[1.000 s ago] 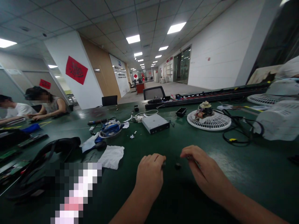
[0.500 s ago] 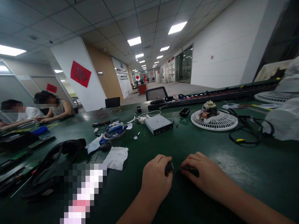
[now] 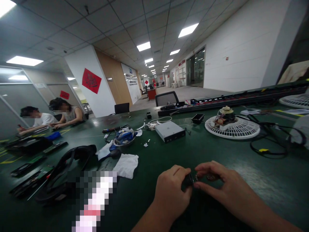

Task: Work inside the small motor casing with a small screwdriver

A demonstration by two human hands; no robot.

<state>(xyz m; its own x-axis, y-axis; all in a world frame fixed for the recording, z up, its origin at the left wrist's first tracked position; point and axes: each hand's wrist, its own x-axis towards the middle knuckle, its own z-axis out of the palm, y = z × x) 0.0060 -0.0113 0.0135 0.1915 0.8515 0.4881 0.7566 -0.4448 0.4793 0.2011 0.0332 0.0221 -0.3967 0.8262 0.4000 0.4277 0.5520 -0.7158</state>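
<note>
My left hand [image 3: 172, 190] is closed round a small black part [image 3: 188, 179] with a shiny edge; my fingers cover most of it, so its kind does not show. Facing it, almost touching, is my right hand [image 3: 223, 182], with thumb and fingers curled together. Small glinting bits [image 3: 210, 177] show inside its curl and at the fingertips, too small to name. Both hands are low over the green tabletop [image 3: 154, 158]. Beyond them sits a grey optical disc drive [image 3: 170, 130].
A white fan grille with a motor [image 3: 225, 119] and black cables [image 3: 272, 141] lie right. Left are a white cloth [image 3: 126, 165], a bowl of blue items [image 3: 125, 137], a black headset-like frame [image 3: 65, 170] and circuit boards [image 3: 31, 180]. Two people [image 3: 65, 112] sit far left.
My right hand has come closer to the left one and its fingers have lifted and curled; the dark shape that was in it no longer shows. The view has shifted slightly left.
</note>
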